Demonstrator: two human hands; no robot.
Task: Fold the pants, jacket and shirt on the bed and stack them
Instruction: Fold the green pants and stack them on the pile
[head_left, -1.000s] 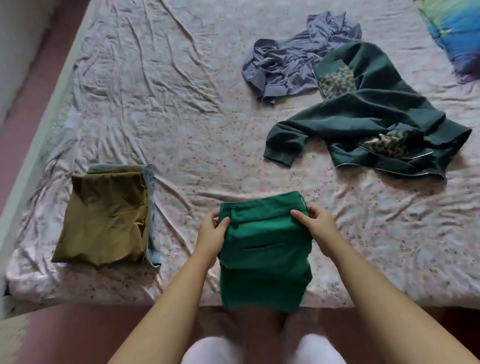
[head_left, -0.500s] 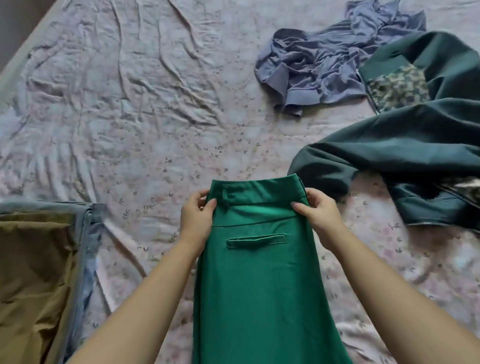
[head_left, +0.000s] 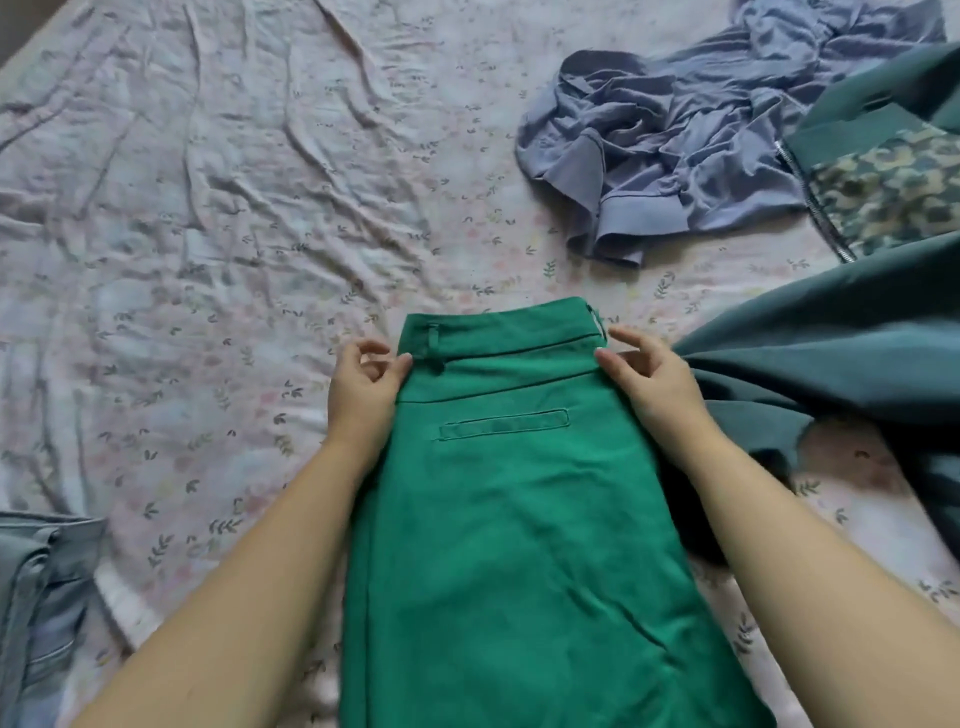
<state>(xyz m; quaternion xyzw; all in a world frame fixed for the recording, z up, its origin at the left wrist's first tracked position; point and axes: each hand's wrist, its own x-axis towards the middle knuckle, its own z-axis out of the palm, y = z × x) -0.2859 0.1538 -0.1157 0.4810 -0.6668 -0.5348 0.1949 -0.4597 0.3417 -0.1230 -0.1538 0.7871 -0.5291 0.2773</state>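
Head view, single frame. Bed (head_left: 208, 208): creased floral sheet fills the frame and carries everything below.

Green pants (head_left: 519, 545): centre to lower centre, lying flat, waistband toward the top of the frame, welt pocket facing up, legs running off the bottom edge. Not yet folded down, as far as shown.

Dark green jacket (head_left: 831, 353): right side, unfolded, one part reaching in to just beside the pants' right edge; camouflage lining shows at the upper right.

Lilac shirt (head_left: 675, 145): upper right, crumpled, touching the jacket.

Folded denim piece (head_left: 36, 597): lower left edge, well apart from the pants.

Left hand (head_left: 363, 384): thumb on top and fingers curled, pinching the waistband's left corner.

Right hand (head_left: 654, 379): thumb on the waistband's right corner, index finger behind it, also a pinch grip.

Risk (judgement): the jacket lies so close to the right wrist that it could be caught in the next fold. Grip is at the corners only, so the waistband may sag and the fold go crooked on the rumpled sheet.

Containers: none in view.
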